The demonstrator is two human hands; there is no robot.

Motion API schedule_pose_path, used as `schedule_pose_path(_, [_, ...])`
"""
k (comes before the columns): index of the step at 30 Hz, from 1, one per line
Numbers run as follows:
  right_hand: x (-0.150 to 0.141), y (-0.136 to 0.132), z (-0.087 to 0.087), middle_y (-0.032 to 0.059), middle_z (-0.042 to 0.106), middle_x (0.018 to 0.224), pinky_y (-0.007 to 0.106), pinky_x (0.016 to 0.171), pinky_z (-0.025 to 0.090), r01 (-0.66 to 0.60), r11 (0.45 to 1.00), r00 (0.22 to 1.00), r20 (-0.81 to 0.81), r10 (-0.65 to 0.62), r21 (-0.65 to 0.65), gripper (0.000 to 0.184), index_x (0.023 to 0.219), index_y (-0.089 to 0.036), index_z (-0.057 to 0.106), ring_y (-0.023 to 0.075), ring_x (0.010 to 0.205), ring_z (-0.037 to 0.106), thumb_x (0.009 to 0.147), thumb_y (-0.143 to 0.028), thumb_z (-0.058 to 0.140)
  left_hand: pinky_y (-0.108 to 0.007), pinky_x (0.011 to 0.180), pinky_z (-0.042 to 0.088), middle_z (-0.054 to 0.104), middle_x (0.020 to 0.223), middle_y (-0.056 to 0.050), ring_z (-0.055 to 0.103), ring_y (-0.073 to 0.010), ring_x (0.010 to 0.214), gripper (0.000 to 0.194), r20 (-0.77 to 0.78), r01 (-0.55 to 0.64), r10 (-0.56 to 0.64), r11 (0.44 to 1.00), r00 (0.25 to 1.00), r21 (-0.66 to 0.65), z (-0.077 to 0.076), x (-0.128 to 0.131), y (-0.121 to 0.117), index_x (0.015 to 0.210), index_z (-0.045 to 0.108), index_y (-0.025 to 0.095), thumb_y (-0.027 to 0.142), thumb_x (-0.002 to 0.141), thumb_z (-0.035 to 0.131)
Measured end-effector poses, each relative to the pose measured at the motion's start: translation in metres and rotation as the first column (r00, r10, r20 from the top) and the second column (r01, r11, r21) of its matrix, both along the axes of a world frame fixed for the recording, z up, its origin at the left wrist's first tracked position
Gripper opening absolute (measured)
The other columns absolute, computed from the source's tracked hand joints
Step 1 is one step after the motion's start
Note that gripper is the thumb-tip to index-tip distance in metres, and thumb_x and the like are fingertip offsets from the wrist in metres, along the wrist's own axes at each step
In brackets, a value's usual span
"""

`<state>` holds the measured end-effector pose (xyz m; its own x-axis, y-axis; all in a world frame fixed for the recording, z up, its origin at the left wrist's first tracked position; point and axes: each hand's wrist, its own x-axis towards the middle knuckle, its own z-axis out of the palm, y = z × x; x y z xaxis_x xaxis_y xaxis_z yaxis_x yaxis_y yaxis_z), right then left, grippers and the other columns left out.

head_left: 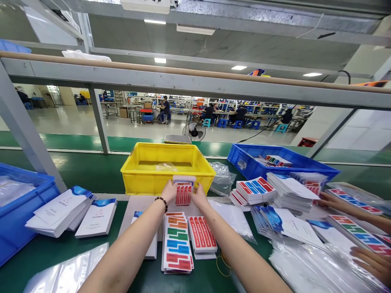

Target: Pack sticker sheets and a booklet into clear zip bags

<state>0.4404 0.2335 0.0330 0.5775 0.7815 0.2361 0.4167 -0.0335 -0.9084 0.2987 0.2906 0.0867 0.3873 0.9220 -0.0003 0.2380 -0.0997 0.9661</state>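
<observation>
Between my hands, in front of the yellow bin (168, 183), stands a small packet (183, 193) with a red-and-white printed label sheet showing. My left hand (169, 193), with a beaded bracelet at the wrist, grips its left edge. The fingers of my right hand (199, 197) close on its right edge. Below my hands lies a stack of multicoloured label sheets (177, 244), in orange, green, blue and red. Beside it is a stack of red label sheets (202, 234). A stack of white-and-blue booklets (150, 248) is partly hidden behind my left forearm.
More booklets (97, 217) and a blue bin (27, 203) stand at left. Clear plastic bags (233, 219) lie right of my hands. At right are another blue bin (284, 156), a booklet pile (290, 193) and a co-worker's hands (339, 203). A metal shelf beam (195, 83) crosses overhead.
</observation>
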Motion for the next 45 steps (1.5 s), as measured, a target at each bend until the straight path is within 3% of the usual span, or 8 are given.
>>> schedule_pose_path(4, [-0.010, -0.034, 0.021, 0.0152, 0.051, 0.126, 0.044, 0.097, 0.038, 0.030, 1.000, 0.999, -0.032, -0.030, 0.000, 0.055, 0.122, -0.016, 0.041, 0.0282, 0.118, 0.047, 0.072, -0.025, 0.061, -0.049, 0.093, 0.040, 0.050, 0.126, -0.010, 0.049, -0.0241, 0.111, 0.034, -0.052, -0.003, 0.009, 0.993, 0.999, 0.117, 0.024, -0.039, -0.013, 0.116, 0.050, 0.018, 0.035, 0.086, 0.048])
schedule_pose_path(11, [-0.066, -0.120, 0.040, 0.0109, 0.064, 0.107, 0.042, 0.093, 0.042, -0.202, 0.973, 0.979, -0.011, 0.204, 0.110, 0.027, 0.093, -0.017, 0.061, 0.0265, 0.103, 0.057, 0.075, -0.038, 0.056, -0.031, 0.098, 0.033, 0.058, 0.117, -0.008, 0.049, -0.0202, 0.112, 0.029, -0.206, 0.064, 0.008, 0.938, 0.978, 0.340, 0.053, -0.160, -0.061, 0.105, 0.056, 0.018, 0.032, 0.083, 0.043])
schedule_pose_path(17, [-0.108, -0.162, 0.035, 0.0093, 0.068, 0.094, 0.037, 0.082, 0.051, -0.277, 0.954, 0.960, 0.077, 0.270, 0.111, 0.024, 0.084, -0.022, 0.065, 0.0272, 0.093, 0.062, 0.081, -0.043, 0.053, -0.028, 0.061, 0.038, 0.058, 0.063, -0.001, 0.054, -0.0180, 0.065, 0.030, -0.519, -0.041, 0.195, 0.956, 0.832, 0.292, 0.031, -0.269, -0.104, 0.065, 0.051, 0.021, 0.032, 0.084, 0.031])
schedule_pose_path(23, [-0.143, -0.169, 0.019, 0.0063, 0.068, 0.076, 0.030, 0.066, 0.053, -0.341, 0.926, 0.932, 0.189, 0.310, 0.164, 0.021, 0.079, -0.023, 0.064, 0.0232, 0.070, 0.064, 0.082, -0.039, 0.051, -0.028, 0.052, 0.027, 0.059, 0.058, -0.004, 0.053, -0.0210, 0.057, 0.021, -0.785, -0.125, 0.199, 0.980, 0.587, 0.155, -0.012, -0.322, -0.137, 0.053, 0.047, 0.021, 0.033, 0.070, 0.051])
schedule_pose_path(31, [-0.166, -0.169, 0.004, 0.0048, 0.066, 0.069, 0.028, 0.062, 0.050, -0.604, 0.797, 0.788, 0.169, 0.592, 0.020, 0.027, 0.074, -0.021, 0.065, 0.0192, 0.064, 0.062, 0.085, -0.037, 0.047, -0.026, 0.054, 0.029, 0.059, 0.064, -0.004, 0.054, -0.0188, 0.062, 0.020, -0.793, -0.025, 0.108, 0.993, 0.599, 0.116, -0.007, -0.306, -0.149, 0.058, 0.047, 0.020, 0.022, 0.076, 0.038])
schedule_pose_path(36, [-0.180, -0.170, -0.005, 0.0038, 0.065, 0.069, 0.023, 0.044, 0.044, -0.750, 0.657, 0.658, -0.195, 0.727, -0.082, 0.037, 0.095, -0.015, 0.066, 0.0137, 0.047, 0.058, 0.085, -0.042, 0.042, -0.025, 0.055, 0.031, 0.058, 0.064, -0.001, 0.052, -0.0158, 0.062, 0.023, -0.688, 0.150, -0.029, 0.982, 0.725, 0.116, -0.008, -0.247, -0.180, 0.062, 0.047, 0.021, 0.027, 0.081, 0.035])
schedule_pose_path(39, [-0.180, -0.171, -0.011, 0.0039, 0.067, 0.070, 0.025, 0.045, 0.047, -0.718, 0.681, 0.695, -0.202, 0.690, -0.145, 0.044, 0.122, -0.014, 0.052, 0.0159, 0.047, 0.060, 0.084, -0.034, 0.043, -0.027, 0.055, 0.029, 0.058, 0.063, -0.001, 0.049, -0.0159, 0.058, 0.020, -0.627, 0.252, -0.111, 0.958, 0.771, 0.140, -0.015, -0.212, -0.193, 0.061, 0.047, 0.021, 0.025, 0.078, 0.039])
schedule_pose_path(45, [-0.169, -0.172, -0.010, 0.0152, 0.068, 0.103, 0.040, 0.078, 0.051, -0.553, 0.803, 0.719, 0.360, 0.595, -0.222, 0.044, 0.122, -0.016, 0.054, 0.0273, 0.090, 0.065, 0.082, -0.015, 0.036, -0.026, 0.049, 0.032, 0.048, 0.053, 0.003, 0.044, -0.0129, 0.049, 0.029, -0.222, 0.146, -0.177, 0.978, 0.959, -0.147, -0.017, -0.167, -0.178, 0.056, 0.046, 0.020, 0.043, 0.074, 0.045])
